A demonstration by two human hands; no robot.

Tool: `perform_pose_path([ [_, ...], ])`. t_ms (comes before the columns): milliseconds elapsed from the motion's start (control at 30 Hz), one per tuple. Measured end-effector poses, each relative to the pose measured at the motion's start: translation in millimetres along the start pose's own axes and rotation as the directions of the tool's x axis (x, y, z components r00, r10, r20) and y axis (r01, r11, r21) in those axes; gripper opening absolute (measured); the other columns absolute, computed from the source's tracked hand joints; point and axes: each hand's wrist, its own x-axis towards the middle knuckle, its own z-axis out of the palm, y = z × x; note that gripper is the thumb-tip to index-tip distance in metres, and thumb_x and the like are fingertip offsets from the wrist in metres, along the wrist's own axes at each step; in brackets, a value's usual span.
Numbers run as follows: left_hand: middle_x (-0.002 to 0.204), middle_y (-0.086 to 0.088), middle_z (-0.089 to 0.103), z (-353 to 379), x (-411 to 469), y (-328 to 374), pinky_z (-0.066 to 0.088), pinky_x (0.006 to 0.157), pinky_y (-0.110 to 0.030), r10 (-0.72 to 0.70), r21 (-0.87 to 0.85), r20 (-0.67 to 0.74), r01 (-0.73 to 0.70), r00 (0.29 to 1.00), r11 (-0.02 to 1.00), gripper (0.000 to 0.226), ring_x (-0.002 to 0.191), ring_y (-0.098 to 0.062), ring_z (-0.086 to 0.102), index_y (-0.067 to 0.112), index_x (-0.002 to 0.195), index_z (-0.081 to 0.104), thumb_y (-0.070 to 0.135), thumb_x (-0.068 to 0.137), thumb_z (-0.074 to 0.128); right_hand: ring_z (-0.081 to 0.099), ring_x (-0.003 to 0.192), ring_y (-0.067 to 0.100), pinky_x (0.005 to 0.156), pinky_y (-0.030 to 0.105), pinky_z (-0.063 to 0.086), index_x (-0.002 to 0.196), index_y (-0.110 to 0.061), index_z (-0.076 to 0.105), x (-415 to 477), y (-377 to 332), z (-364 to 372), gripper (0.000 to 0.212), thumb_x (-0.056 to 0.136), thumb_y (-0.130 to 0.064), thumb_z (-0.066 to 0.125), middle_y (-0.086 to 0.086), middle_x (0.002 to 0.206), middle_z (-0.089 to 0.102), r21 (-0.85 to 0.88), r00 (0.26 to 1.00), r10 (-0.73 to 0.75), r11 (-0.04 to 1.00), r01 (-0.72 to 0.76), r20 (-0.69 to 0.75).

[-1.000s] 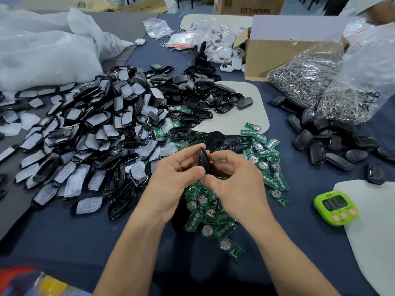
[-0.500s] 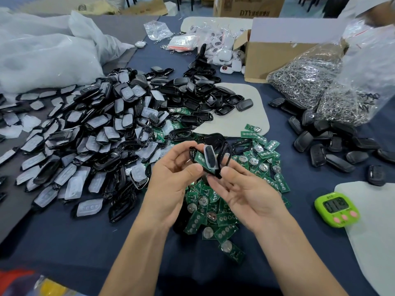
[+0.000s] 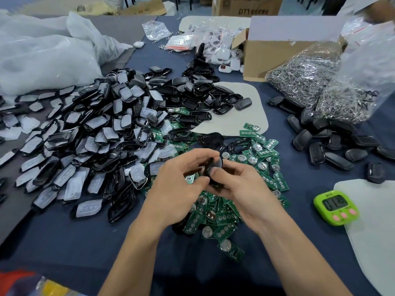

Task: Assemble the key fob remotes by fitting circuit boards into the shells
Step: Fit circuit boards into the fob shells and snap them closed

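My left hand (image 3: 178, 184) and right hand (image 3: 243, 186) both pinch one black shell (image 3: 210, 167) by its edges, held edge-on above the heap of green circuit boards (image 3: 222, 216) on the table (image 3: 64, 242). I judge it light, stiff and slick, best gripped at the rim. The clear bags (image 3: 303, 82) hold metal rings; what the cardboard box (image 3: 275, 54) holds I cannot see.

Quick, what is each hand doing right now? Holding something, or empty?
The left hand is closed, pinching the black key fob shell.
The right hand is closed too, gripping the same shell from the other side.
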Motion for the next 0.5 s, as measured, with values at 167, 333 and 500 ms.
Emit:
perform_pose_path([
  [167,0.119,0.015,0.077,2,-1,-5,0.049,0.099,-0.013,-0.001,-0.182,-0.096,-0.016,0.995,0.983,0.056,0.119,-0.004,0.068,0.040,0.115,0.075,-0.002,0.078,0.071,0.076,0.101,0.027,0.085,0.036,0.064,0.106,-0.008,0.080,3,3,-4,0.029,0.101,0.007,0.055,0.015,0.107,0.079,0.024,0.998,0.031,0.999,-0.030,-0.046],
  [333,0.112,0.002,0.078,4,-4,-22,0.057,0.088,-0.028,-0.222,-0.358,-0.296,0.107,0.929,0.928,0.051,0.103,-0.011,0.071,0.034,0.105,0.076,-0.011,0.082,0.071,0.077,0.083,0.021,0.072,0.026,0.062,0.103,-0.005,0.077,8,7,-14,0.024,0.101,0.006,0.055,0.014,0.096,0.080,0.069,0.989,0.095,0.994,-0.088,-0.109],
  [500,0.101,0.033,0.070,6,-12,-28,0.053,0.094,-0.017,-0.290,0.158,-0.381,0.371,0.878,0.915,0.047,0.097,0.013,0.065,0.048,0.095,0.067,0.006,0.082,0.081,0.076,0.077,0.017,0.070,0.024,0.062,0.105,-0.007,0.075,11,7,-21,0.024,0.100,0.007,0.056,0.008,0.091,0.080,0.059,0.991,0.054,0.997,-0.047,-0.120],
])
